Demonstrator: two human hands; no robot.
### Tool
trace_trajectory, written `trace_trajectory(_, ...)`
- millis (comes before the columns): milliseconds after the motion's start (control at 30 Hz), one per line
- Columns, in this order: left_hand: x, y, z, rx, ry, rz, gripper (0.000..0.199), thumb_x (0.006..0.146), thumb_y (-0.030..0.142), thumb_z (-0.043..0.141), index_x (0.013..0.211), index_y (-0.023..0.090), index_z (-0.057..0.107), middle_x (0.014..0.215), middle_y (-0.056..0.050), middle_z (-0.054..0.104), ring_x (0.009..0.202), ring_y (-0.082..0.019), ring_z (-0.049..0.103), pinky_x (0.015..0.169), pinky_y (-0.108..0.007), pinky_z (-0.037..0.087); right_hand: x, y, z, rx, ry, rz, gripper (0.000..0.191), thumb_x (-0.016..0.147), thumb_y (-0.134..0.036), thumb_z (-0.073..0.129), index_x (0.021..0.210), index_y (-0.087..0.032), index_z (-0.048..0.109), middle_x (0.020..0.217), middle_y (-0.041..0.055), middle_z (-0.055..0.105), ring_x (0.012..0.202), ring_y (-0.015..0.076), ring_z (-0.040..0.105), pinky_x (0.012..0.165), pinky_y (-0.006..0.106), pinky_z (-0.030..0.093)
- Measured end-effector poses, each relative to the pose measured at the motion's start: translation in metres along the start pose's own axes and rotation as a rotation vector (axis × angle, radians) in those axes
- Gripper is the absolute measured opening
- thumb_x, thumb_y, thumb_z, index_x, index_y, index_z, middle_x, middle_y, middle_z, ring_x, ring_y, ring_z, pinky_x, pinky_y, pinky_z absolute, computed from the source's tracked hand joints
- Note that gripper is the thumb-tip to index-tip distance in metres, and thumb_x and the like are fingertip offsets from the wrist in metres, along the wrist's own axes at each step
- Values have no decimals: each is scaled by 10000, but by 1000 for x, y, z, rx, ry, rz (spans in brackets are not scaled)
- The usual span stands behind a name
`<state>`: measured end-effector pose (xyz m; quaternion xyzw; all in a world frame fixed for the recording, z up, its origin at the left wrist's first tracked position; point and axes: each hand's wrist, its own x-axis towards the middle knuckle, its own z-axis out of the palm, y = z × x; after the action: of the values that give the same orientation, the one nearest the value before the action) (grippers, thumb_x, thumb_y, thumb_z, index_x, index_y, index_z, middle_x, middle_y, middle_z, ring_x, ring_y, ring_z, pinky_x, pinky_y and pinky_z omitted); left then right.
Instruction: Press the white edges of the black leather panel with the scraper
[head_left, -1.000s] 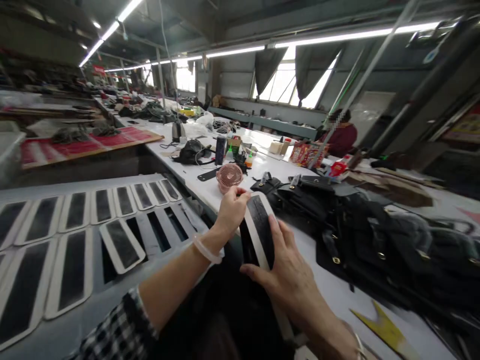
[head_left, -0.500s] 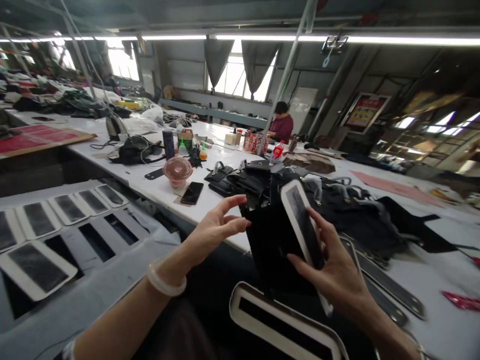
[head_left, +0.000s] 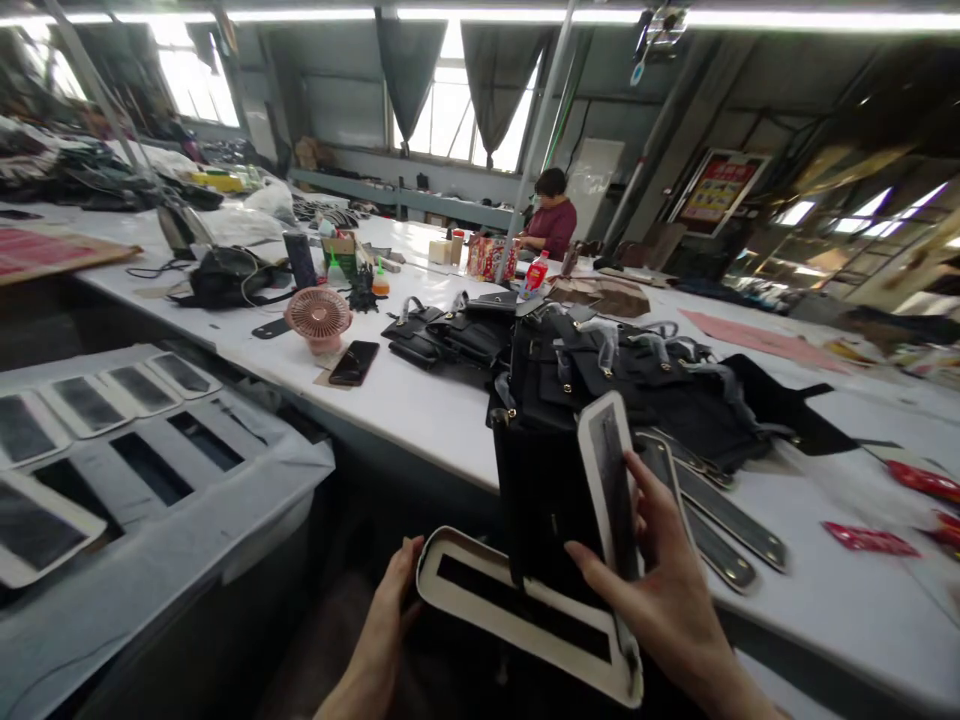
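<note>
Clearly the right hand [head_left: 671, 590] clasps a panel [head_left: 609, 465]; whether the left [head_left: 381, 635] grips is hidden.

Case [head_left: 540, 500] foremost, bags [head_left: 585, 375] on table [head_left: 420, 410] behind it, strips [head_left: 739, 515] to right, phone [head_left: 355, 363] to left, fan [head_left: 319, 315] behind phone, panels [head_left: 82, 403] on far-left bench [head_left: 247, 480]

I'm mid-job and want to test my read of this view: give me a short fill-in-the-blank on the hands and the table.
1. The right hand holds a dark-centred panel with a ____ border.
2. In this view, the left hand is at the ____ (left or right) end of the lower pale-rimmed piece.
3. On the table, beside the phone, stands a pink ____.

Missing words: white; left; fan.
</note>
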<state>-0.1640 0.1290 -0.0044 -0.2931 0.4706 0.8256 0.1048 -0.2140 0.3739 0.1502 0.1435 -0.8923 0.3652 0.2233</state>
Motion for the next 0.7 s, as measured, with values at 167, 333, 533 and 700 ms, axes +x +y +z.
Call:
trace_trajectory(167, 2, -19, 8, -89, 24, -106, 598, 858, 717, 396, 1252, 309, 585, 1415, -35, 515, 1391, -306, 322, 1104, -512, 260, -13, 5, 11, 30, 48, -95, 812, 820, -294, 688, 1495, -291, 237, 1446, 109, 368, 1324, 337, 386, 1057, 573, 400)
trace_trajectory(333, 4, -23, 16, -142, 23, -98, 625, 854, 736, 377, 1282, 323, 569, 1352, -15, 577, 1347, -289, 401, 1087, -438, 327, -21, 16, 13, -132, -16, -403, 847, 845, -137, 635, 1526, -270, 148, 1495, 112, 294, 1357, 317, 346, 1073, 494, 409)
trace_trajectory(533, -3, -19, 29, -266, 37, -132, 640, 871, 708, 372, 1268, 262, 601, 1185, -63, 681, 1230, -327, 528, 1077, -436, 357, -41, 32, 9, -489, -208, -556, 763, 865, -74, 522, 1530, -217, 176, 1488, 199, 310, 1188, 369, 498, 856, 516, 513)
trace_trajectory(700, -2, -20, 32, -397, -53, -118, 676, 827, 716, 472, 1313, 256, 572, 1159, -74, 692, 1150, -335, 589, 1041, -440, 407, -48, 30, 17, -637, -245, -662, 727, 832, -90, 468, 1517, -189, 246, 1386, 206, 469, 976, 309, 609, 701, 440, 551)
